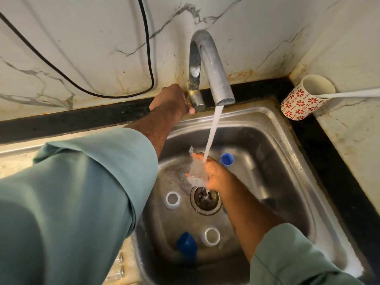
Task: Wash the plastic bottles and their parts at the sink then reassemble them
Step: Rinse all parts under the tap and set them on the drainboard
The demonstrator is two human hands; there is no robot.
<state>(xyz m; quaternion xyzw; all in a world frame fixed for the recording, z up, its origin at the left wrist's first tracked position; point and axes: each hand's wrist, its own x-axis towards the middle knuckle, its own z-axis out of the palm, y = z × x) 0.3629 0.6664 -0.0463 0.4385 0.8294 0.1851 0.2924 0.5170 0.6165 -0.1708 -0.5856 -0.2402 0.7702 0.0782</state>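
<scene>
My right hand (213, 173) cups a light, slippery clear plastic bottle (196, 171) by its wall under the stream, my left hand (172, 99) gripping the tap handle (196, 99).

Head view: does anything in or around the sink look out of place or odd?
Nothing is damaged or spilled. Rust-coloured stains mark the marble wall behind the tap, and a patterned mug leans tilted in the corner. The loose bottle parts in the sink fit the washing.

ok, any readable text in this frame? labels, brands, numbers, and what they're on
None readable.
Mug: red flower and dot pattern only, no words.
Tap: no brand mark visible.
Blue caps and clear bottle parts in the sink: no print visible.
</scene>
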